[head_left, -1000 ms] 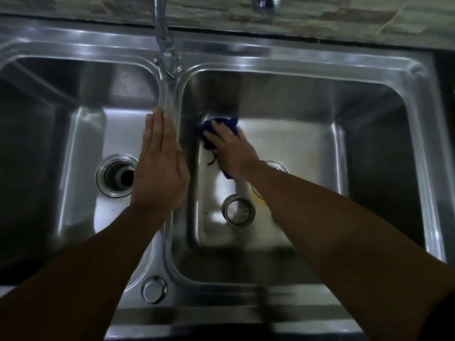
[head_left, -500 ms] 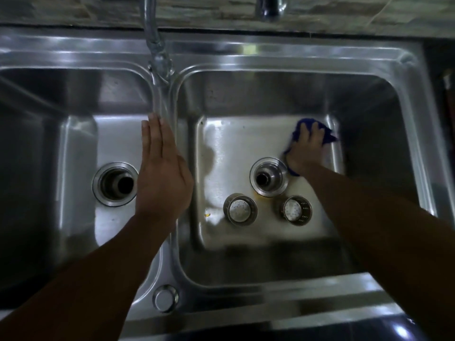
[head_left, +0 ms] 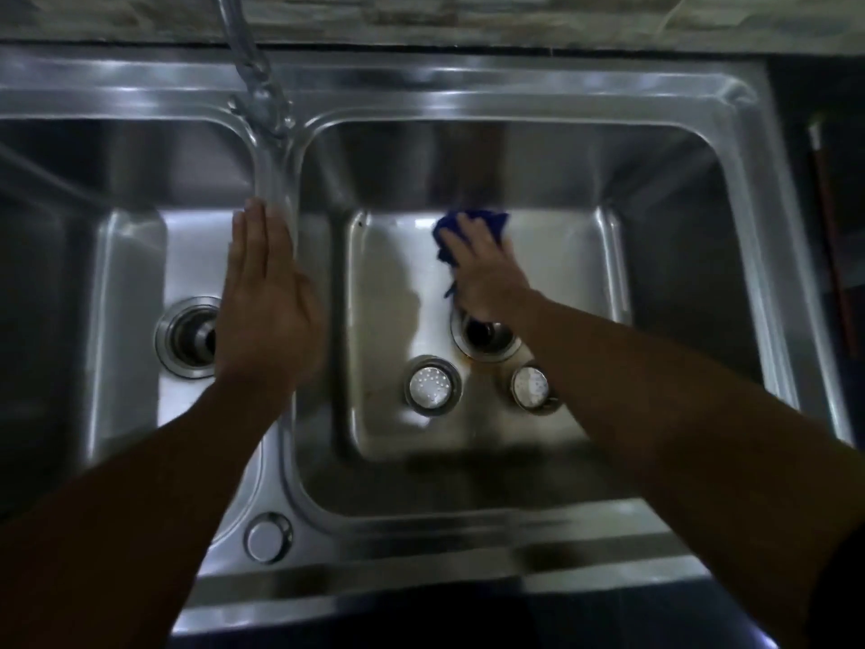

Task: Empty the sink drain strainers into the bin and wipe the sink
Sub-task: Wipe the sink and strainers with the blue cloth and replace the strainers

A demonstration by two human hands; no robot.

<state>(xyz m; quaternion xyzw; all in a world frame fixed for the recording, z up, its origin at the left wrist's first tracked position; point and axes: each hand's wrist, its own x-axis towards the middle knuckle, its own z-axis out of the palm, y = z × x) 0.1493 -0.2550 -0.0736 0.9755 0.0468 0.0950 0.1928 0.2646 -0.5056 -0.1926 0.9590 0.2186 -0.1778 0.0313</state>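
A double steel sink (head_left: 515, 91) fills the view. My right hand (head_left: 484, 269) presses a blue cloth (head_left: 449, 229) flat on the floor of the right basin, just behind its open drain hole (head_left: 487, 337). Two round steel strainers (head_left: 433, 385) (head_left: 531, 386) stand on the basin floor in front of that drain; my right forearm covers part of the right one. My left hand (head_left: 267, 297) lies flat with fingers together on the divider between the basins. The left basin's drain (head_left: 187, 339) is open, partly hidden by that hand.
The tap (head_left: 255, 82) rises from the rear rim above the divider. A round cap (head_left: 267, 538) sits in the front rim. A stone-patterned wall strip (head_left: 468, 16) runs behind the sink. A dark counter with a reddish object (head_left: 838, 227) lies to the right.
My right hand has swept the blue cloth from the basin's far left to its far right and now back to the middle, behind the drain. My left hand has stayed on the divider.
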